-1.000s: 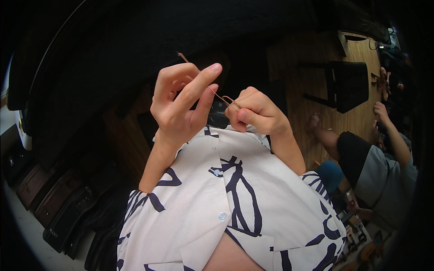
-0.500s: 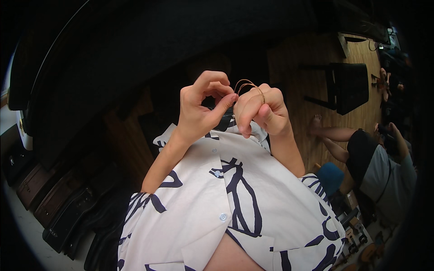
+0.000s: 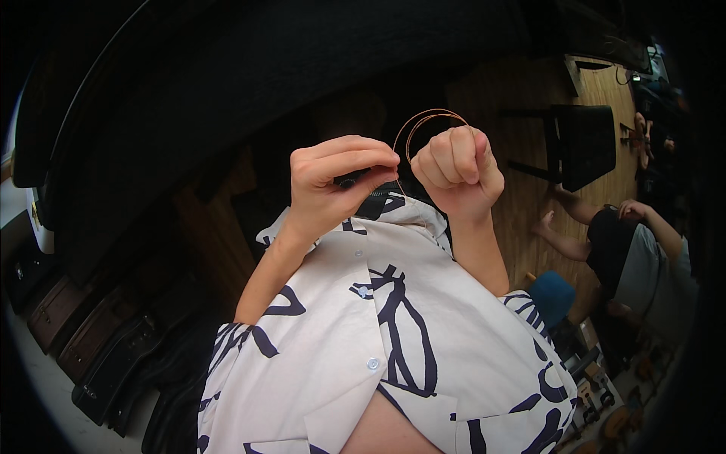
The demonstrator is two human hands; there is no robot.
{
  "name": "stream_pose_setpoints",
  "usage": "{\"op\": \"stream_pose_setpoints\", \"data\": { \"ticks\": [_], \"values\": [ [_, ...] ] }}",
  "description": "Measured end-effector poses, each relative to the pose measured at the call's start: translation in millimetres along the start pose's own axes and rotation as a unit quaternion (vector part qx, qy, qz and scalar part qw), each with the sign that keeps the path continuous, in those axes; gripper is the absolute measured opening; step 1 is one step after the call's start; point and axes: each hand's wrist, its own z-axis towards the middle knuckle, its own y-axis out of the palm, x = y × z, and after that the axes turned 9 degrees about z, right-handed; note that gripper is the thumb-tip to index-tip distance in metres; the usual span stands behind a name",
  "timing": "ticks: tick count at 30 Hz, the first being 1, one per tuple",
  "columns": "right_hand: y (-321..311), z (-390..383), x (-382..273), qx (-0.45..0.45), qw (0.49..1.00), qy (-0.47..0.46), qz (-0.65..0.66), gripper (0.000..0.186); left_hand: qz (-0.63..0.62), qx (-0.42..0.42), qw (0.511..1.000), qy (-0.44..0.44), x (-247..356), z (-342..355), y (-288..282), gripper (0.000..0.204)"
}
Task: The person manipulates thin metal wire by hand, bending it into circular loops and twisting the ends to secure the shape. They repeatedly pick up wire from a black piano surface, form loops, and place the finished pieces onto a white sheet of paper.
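Note:
A thin copper-coloured coiled string (image 3: 432, 112), looking like an instrument string, arches in loops between my two raised hands, in front of my chest. My left hand (image 3: 336, 178) pinches one part of it between thumb and fingertips. A short length hangs down below that pinch. Close by on the right, my right hand (image 3: 457, 166) is balled into a fist around the other side of the coil. Its fingers hide the part of the string they hold. The hands stay apart from each other, with the loops bridging the gap.
Dark instrument cases (image 3: 113, 356) stand in a row at the lower left. To the right are a black chair (image 3: 584, 147) on the wooden floor, another person (image 3: 635, 250), and a blue seat (image 3: 551, 297). Several guitar-like instruments (image 3: 624, 420) lie at the lower right.
My right hand has turned, closed into a fist and moved slightly right and up. The loops spread wider. My left fingers have flattened together. The other person has shifted position.

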Motion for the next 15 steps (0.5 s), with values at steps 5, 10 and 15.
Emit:
{"op": "stream_pose_setpoints", "data": {
  "ticks": [5, 10, 15],
  "values": [
    [-12.7, -2.6, -6.0, -0.001, 0.99, 0.063, 0.123, 0.051, 0.165, 0.049, 0.98, 0.103, -3.0, 7.4, -13.8, 0.021],
    [-15.4, -2.5, -2.3, -0.027, 0.966, 0.127, 0.223, 0.051, 0.243, 0.038, 0.96, 0.135, -0.8, 9.9, -24.0, 0.021],
    [-15.6, -2.0, -1.1, -0.032, 0.941, 0.179, 0.284, 0.051, 0.249, 0.06, 0.959, 0.125, 2.5, 13.4, -28.2, 0.023]
  ]
}}
